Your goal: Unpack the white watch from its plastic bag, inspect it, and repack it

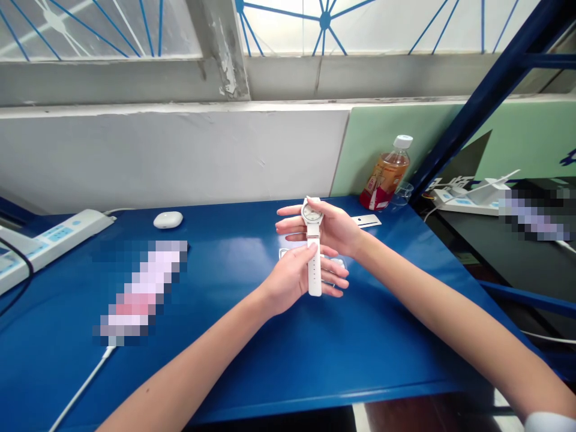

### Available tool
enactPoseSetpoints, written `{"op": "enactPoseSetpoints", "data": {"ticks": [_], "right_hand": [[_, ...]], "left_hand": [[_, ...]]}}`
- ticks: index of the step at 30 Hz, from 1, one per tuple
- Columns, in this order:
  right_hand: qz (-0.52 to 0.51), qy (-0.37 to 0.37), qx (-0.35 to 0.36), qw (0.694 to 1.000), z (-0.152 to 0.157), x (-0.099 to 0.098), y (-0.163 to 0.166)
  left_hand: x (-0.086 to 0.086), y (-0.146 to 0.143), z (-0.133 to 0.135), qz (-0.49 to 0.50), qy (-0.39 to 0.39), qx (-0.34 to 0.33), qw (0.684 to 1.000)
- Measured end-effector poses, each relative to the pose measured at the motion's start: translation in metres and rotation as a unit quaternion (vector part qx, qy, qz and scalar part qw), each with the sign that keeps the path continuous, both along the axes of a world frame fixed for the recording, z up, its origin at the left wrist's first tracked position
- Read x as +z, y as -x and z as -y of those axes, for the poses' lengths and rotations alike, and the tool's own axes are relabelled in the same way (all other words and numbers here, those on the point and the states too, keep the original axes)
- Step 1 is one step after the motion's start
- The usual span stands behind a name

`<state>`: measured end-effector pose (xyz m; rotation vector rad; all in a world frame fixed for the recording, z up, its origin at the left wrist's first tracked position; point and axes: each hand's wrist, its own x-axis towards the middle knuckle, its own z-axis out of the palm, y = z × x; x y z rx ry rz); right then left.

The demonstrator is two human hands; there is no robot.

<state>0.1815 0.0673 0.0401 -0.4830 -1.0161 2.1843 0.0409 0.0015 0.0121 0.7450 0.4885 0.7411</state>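
Note:
A white wristwatch is held upright above the blue table, its round dial at the top and one strap hanging down. My right hand supports the dial end, fingers stretched behind it and thumb on the case. My left hand pinches the lower strap between thumb and fingers. A clear plastic piece lies on the table just under both hands, mostly hidden by them.
A bottle of brown drink stands at the back right next to a small clear cup. A white card, a white oval case, power strips and a white cable also sit around.

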Motion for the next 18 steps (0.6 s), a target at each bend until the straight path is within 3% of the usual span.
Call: {"op": "enactPoseSetpoints", "data": {"ticks": [6, 14, 18], "right_hand": [[-0.006, 0.015, 0.013, 1.000, -0.0001, 0.0036, 0.0022], [-0.011, 0.021, 0.006, 1.000, -0.0013, 0.0025, -0.0006], [-0.009, 0.022, 0.005, 1.000, -0.0009, 0.0031, 0.0003]], "left_hand": [[0.0004, -0.0039, 0.0004, -0.062, 0.016, 0.024, 0.998], [-0.0045, -0.0053, 0.0058, -0.043, 0.017, -0.028, 0.999], [-0.0023, -0.0056, 0.0054, -0.051, 0.012, 0.019, 0.998]]}}
